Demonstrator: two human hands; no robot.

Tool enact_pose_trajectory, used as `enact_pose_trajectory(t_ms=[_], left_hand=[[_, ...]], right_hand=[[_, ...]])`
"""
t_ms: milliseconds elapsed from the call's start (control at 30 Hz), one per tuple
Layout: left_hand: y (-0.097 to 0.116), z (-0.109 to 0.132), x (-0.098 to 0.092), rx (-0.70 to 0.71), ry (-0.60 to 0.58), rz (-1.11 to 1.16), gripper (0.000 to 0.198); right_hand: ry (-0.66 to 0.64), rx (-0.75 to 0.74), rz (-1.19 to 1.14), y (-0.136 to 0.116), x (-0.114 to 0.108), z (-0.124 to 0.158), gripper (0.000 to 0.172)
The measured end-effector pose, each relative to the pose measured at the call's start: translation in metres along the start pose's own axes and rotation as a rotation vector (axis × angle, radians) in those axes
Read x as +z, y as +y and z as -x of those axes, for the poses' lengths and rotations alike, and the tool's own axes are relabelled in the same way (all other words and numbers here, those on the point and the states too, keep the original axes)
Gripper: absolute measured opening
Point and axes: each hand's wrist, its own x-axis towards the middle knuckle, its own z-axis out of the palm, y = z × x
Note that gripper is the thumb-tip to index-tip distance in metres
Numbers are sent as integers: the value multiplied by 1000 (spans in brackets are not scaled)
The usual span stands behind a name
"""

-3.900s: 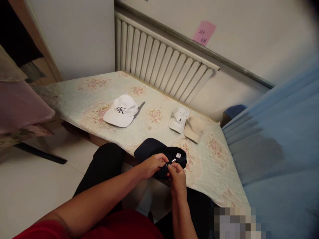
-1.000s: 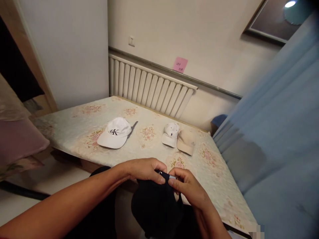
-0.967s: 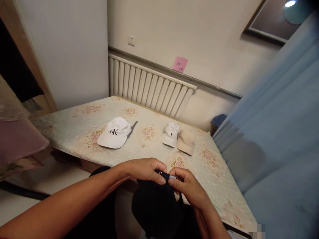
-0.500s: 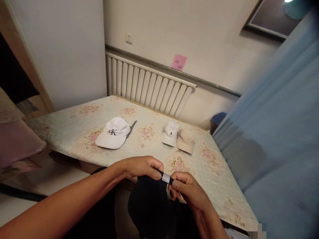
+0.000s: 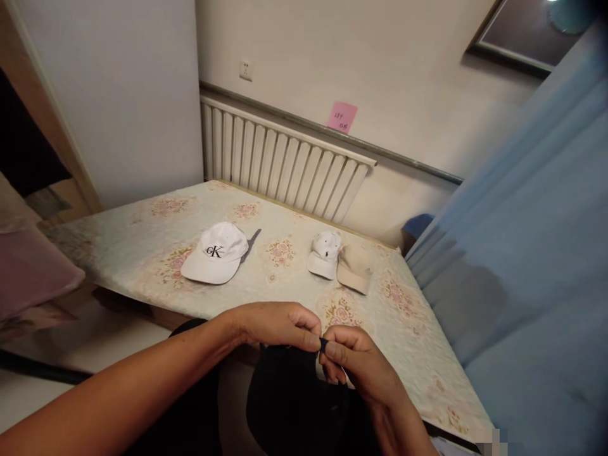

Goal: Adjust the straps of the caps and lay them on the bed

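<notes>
A black cap (image 5: 294, 399) hangs low in front of me, its back strap (image 5: 323, 345) pinched between both hands. My left hand (image 5: 285, 324) is closed on the strap, thumb on top, covering the metal buckle. Close beside it, my right hand (image 5: 354, 354) pinches the strap's other part between thumb and fingers. On the bed lie a white cap with black letters (image 5: 218, 253), a smaller white cap with a small dark emblem (image 5: 325, 255) and a beige cap (image 5: 354, 269) that touches the smaller one.
The caps lie on a bed with a floral cover (image 5: 266, 291). Behind it stand a radiator (image 5: 285, 158) and a wall with a pink note (image 5: 342, 117). A blue curtain (image 5: 522, 266) hangs at the right, a pale cabinet (image 5: 128, 95) at the left.
My left hand has slid right along the strap, over the buckle and up against my right hand. The right hand has stayed nearly still.
</notes>
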Motion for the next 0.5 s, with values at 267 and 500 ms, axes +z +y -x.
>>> enact_pose_trajectory(t_ms=[267,500], left_hand=[[-5,2,2,33,16,146,34],[-19,7,-6,-18,4,246,33]], right_hand=[[-7,8,-15,10,-4,1,32],[23,2,-36,18,-7,7,35]])
